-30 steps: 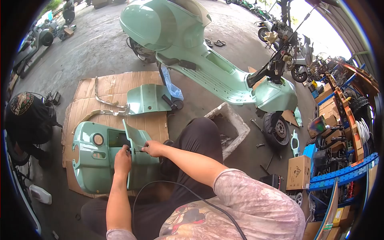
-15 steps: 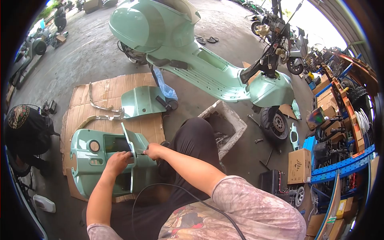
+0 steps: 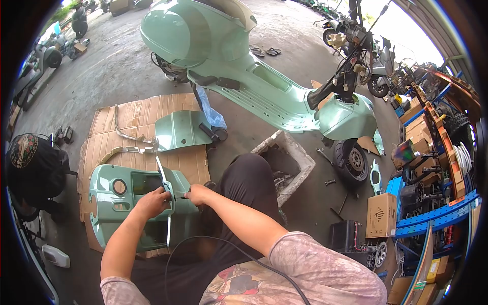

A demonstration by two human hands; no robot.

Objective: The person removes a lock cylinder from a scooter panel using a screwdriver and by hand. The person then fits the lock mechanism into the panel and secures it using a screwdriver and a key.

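A mint-green scooter body panel [image 3: 109,226] with rectangular openings and a round hole lies on cardboard in front of me. From it rises a narrow green flap [image 3: 163,175], seen almost edge-on. The fingers of my left hand [image 3: 154,202] are curled against this flap, gripping the panel near its middle. On the other side, my right hand [image 3: 198,195] is closed around a thin screwdriver-like tool [image 3: 181,194], its shaft pointing left at the flap. The tool's handle is hidden inside my fist, and its tip is too small to make out.
Flattened cardboard [image 3: 137,114] carries a second green panel [image 3: 183,131] and curved trim strips [image 3: 129,150]. A stripped green scooter [image 3: 274,96] stands beyond. Right of my knee is a worn white box [image 3: 302,168]; shelving [image 3: 437,208] lines the right side. A black cable [image 3: 229,238] crosses my lap.
My left hand and forearm have shifted slightly, with the elbow further left. My right hand stays closed beside the flap. The view has tilted a little.
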